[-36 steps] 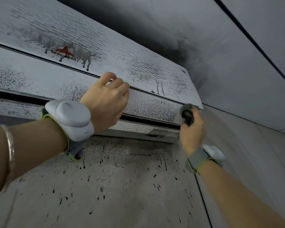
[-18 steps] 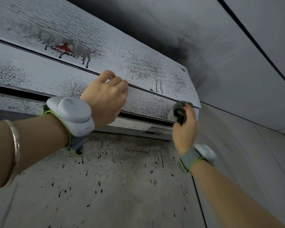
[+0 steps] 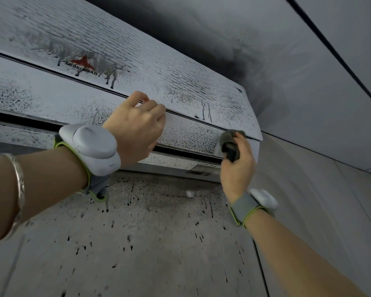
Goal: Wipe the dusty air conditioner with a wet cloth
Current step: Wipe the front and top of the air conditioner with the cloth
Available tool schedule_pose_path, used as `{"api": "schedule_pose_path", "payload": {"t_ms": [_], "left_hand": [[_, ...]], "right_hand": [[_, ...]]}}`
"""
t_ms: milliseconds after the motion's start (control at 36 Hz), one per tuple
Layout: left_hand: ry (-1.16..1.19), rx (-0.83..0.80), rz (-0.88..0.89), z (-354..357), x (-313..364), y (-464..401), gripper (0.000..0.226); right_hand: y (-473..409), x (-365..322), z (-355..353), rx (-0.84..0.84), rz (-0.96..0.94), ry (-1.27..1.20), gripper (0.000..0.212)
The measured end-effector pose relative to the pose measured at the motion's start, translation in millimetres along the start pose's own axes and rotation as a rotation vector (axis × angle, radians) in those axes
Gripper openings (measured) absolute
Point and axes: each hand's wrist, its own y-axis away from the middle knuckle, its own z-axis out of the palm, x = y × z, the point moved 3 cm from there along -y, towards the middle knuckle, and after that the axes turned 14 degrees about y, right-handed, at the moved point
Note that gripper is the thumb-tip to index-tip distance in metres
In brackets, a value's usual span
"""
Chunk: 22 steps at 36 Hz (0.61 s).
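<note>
A white wall-mounted air conditioner (image 3: 137, 67) fills the upper left, covered in dark dust specks and drip streaks, with a red star logo on its front. My left hand (image 3: 135, 127) rests against the lower front panel near the seam, fingers curled. My right hand (image 3: 237, 166) grips a bunched grey cloth (image 3: 230, 139) and presses it on the speckled lower panel near the unit's right end. A wiped, cleaner patch shows just beside the cloth.
The wall (image 3: 137, 243) below the unit is spattered with dark drips. A sooty stain (image 3: 240, 61) spreads on the ceiling above the unit's right end. A side wall (image 3: 319, 179) runs close on the right.
My right hand has slid the cloth leftward along the lower panel, away from the unit's right end. My left hand has stayed at the panel seam.
</note>
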Motion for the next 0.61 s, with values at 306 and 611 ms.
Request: {"api": "schedule_pose_path", "payload": {"t_ms": [306, 611], "left_hand": [[-0.025, -0.001, -0.006, -1.3, 2.9, -1.0, 0.036], [-0.010, 0.024, -0.029, 2.4, 1.6, 1.7, 0.036]], "right_hand": [[39.0, 1.4, -1.1, -0.199, -0.184, 0.053, 0.060], [31.1, -9.0, 3.0, -0.142, -0.158, 0.005, 0.053]]}}
